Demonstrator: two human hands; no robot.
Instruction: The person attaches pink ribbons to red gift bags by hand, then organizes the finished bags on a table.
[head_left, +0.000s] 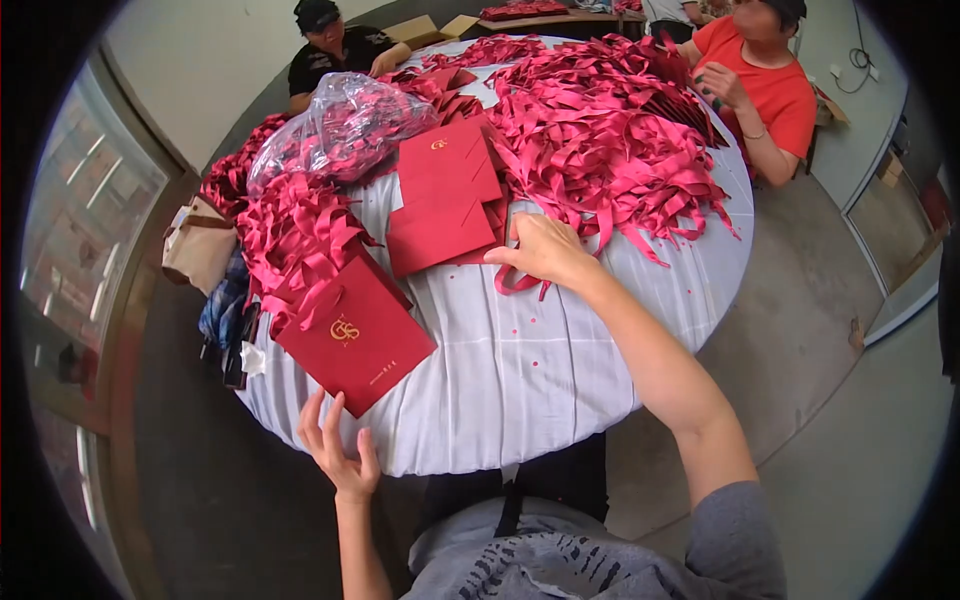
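A red paper gift bag (362, 335) with gold print and a ribbon handle lies tilted at the left front of the table. My left hand (340, 450) is at its lower corner, fingers apart, holding nothing. Farther in, a stack of flat red bags (440, 235) lies on the cloth, overlapping one another. Beside the stack's right edge is my right hand (548, 250), thumb and forefinger apart; its other fingers are partly hidden. A loop of pink-red ribbon (515, 283) lies just below that hand.
A large heap of ribbon-handled bags (610, 150) covers the table's far right, with another ribbon pile (300, 225) at left. Beyond that sits a clear plastic bag (345, 125) of ribbons. A beige bag (198, 245) hangs at the left edge. Two people (335, 50) (765, 90) sit across the round table.
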